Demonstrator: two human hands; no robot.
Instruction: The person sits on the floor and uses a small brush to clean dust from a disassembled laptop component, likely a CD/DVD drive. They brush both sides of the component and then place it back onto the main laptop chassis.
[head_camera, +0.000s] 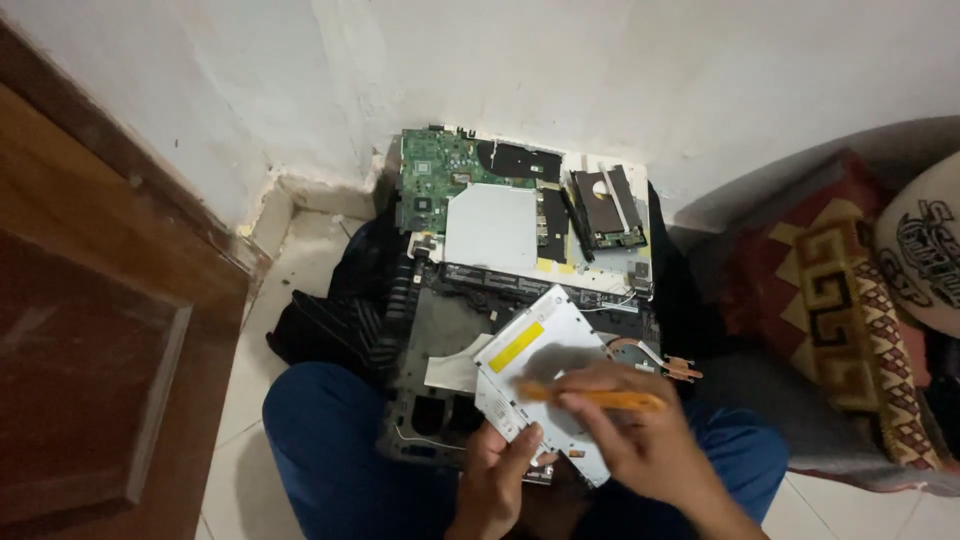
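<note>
Over the lap, left hand (497, 480) gripped the silver drive (545, 385) at 7 o'clock; right hand (640, 440) clenched an orange pry tool (600, 398), best kept shallow.

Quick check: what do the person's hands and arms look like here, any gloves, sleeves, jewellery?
Both bare: left hand and right hand show no gloves, rings or watch. No sleeves reach the forearms in view. The right hand is slightly motion-blurred. Blue trousers cover the legs below.

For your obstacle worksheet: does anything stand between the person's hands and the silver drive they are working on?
Nothing visible does. The left hand grips the drive at its lower edge, and the right hand lies over it holding an orange tool against its top.
</note>
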